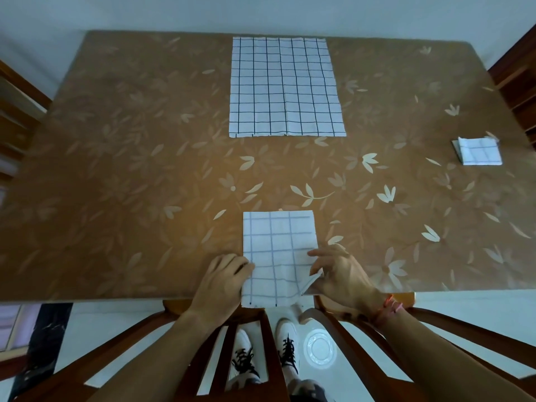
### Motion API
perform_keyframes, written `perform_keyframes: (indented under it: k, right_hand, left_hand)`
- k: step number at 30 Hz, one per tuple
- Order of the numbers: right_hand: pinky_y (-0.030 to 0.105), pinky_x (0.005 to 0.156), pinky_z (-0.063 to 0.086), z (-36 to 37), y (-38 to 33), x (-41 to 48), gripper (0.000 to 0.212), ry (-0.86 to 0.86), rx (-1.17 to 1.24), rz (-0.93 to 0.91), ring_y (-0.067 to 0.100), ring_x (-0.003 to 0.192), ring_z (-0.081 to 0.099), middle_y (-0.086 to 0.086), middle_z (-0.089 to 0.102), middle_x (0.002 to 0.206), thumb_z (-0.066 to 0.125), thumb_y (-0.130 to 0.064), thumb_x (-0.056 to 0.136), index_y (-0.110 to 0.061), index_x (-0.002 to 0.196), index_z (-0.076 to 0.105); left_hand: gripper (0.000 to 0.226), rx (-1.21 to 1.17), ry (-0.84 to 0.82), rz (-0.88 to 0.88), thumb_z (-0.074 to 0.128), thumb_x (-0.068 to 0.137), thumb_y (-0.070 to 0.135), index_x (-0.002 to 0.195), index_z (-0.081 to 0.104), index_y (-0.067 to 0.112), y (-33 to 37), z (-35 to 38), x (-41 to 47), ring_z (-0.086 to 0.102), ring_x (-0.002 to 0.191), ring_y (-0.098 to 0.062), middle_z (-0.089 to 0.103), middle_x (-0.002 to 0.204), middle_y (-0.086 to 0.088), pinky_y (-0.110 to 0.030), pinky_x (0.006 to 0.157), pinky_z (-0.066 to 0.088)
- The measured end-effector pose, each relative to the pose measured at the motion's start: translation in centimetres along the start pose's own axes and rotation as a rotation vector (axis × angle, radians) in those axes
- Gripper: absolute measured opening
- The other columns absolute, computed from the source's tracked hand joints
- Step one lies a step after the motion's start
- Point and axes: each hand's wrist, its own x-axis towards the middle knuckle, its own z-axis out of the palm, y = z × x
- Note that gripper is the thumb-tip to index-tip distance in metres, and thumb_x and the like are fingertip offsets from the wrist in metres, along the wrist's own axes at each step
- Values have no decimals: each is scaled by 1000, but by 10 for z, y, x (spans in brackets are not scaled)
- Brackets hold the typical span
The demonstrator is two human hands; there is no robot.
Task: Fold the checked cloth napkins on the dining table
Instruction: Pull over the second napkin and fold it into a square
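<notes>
Part-folded checked napkin (278, 250) at 6 o'clock on dining table (116, 169), left hand (223, 275) gripping its left edge, right hand (336, 274) pinching the lifted near-right corner; risk: uneven pull shifts the layers, fold goes skew, or napkin slides off near edge.

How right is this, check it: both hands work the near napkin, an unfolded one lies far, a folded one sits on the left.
Wrong side: the head view shows the folded napkin on the right, not left. The rest holds.
</notes>
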Motion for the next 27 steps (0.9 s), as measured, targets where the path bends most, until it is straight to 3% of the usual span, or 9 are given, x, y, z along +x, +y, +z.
perform_keyframes:
  k: [2, 4, 8, 13, 16, 19, 21, 25, 27]
  right_hand:
    - [25, 85, 51, 1, -2, 1, 12, 15, 37, -6, 16, 104, 64, 2, 74, 108, 79, -13, 66, -19, 76, 74]
    - [18, 77, 49, -1, -4, 3, 11, 20, 60, 19, 13, 93, 67, -2, 74, 103, 75, -17, 75, -16, 86, 73]
    - [35, 60, 52, -3, -1, 6, 17, -38, 47, 113, 16, 65, 61, -4, 67, 76, 62, -34, 83, -17, 82, 60]
    - [35, 71, 57, -8, 2, 13, 24, -33, 109, 199, 17, 79, 68, -5, 73, 92, 57, -40, 90, -23, 106, 62]
    - [37, 74, 59, -8, 6, 21, 30, 18, 212, 260, 14, 84, 70, -7, 74, 96, 60, -44, 88, -22, 108, 62]
    - [26, 75, 56, -7, 10, 29, 23, 46, 284, 355, 7, 87, 68, -9, 73, 99, 67, -36, 87, -23, 105, 65]
    - [28, 74, 56, -6, 12, 34, 17, 67, 273, 385, 7, 86, 68, -9, 73, 96, 68, -33, 86, -23, 100, 67]
    - [16, 59, 45, -5, 12, 45, 11, 91, 244, 418, 3, 73, 64, -12, 69, 80, 69, -32, 87, -31, 80, 60]
    - [14, 55, 42, -4, 12, 52, 8, 102, 234, 428, 6, 72, 63, -12, 66, 77, 68, -31, 89, -29, 83, 62]
  left_hand:
    - [25, -14, 39, -3, 61, 85, 23, 108, 67, 15, 0, 1, 0, 55, 104, -19, 64, 106, 3, -30, 93, 36]
    - [30, -41, 65, -20, 75, 76, 9, 105, 68, 15, 2, 1, 1, 55, 103, -19, 65, 104, 4, -30, 92, 36]
    - [35, -65, 73, -68, 79, 69, 2, 100, 70, 17, -1, 2, 1, 56, 102, -16, 67, 100, 6, -27, 92, 35]
    - [16, -183, 75, -225, 57, 89, 29, 92, 71, 22, -5, 0, 9, 56, 89, -10, 65, 83, 13, -30, 82, 40]
    - [21, -256, 93, -296, 53, 92, 28, 71, 52, 29, -5, -7, 20, 48, 68, -9, 49, 62, 16, -33, 69, 40]
    - [17, -327, 99, -383, 59, 91, 22, 75, 55, 24, -8, -6, 30, 51, 67, -10, 53, 65, 14, -33, 66, 42]
    - [6, -332, 108, -420, 60, 91, 22, 88, 65, 18, -12, -3, 35, 54, 71, -11, 60, 70, 10, -34, 69, 47]
    - [14, -320, 127, -451, 59, 88, 27, 95, 66, 19, -13, -2, 44, 54, 74, -15, 60, 72, 9, -39, 73, 48]
    - [17, -292, 125, -469, 56, 86, 31, 97, 65, 20, -14, -1, 45, 54, 75, -18, 59, 72, 7, -42, 75, 48]
